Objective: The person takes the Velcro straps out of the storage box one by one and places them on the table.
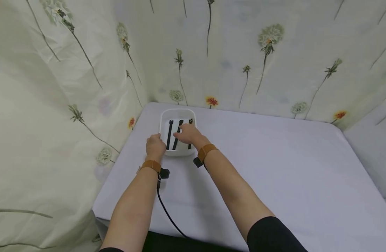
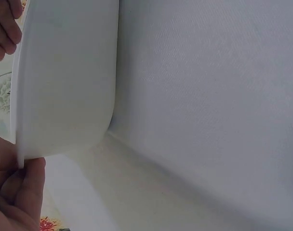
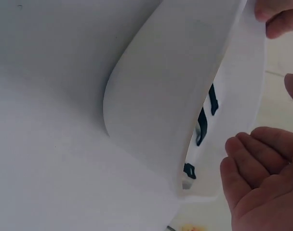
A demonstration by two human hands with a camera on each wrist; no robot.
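Observation:
A white plastic tub (image 1: pixel 178 153) stands on the table's far left part. Three black straps lie lengthwise inside: a left strap (image 1: pixel 169 134), a slanting middle strap (image 1: pixel 175 143) and a right strap (image 1: pixel 190 121), partly covered by my right hand. Each has a wider, slotted-looking end at the far side. My left hand (image 1: pixel 155 146) pinches the tub's left rim between thumb and fingers; the left wrist view shows these fingers (image 2: pixel 33 187) against the wall. Over the tub hovers my right hand (image 1: pixel 188 133), its fingers loosely bent and holding nothing in the right wrist view.
A white cloth covers the table (image 1: pixel 259 168). Floral curtains (image 1: pixel 231 52) hang close behind it and along its left side. From the left wrist's camera a black cable (image 1: pixel 167 213) runs down to the front edge.

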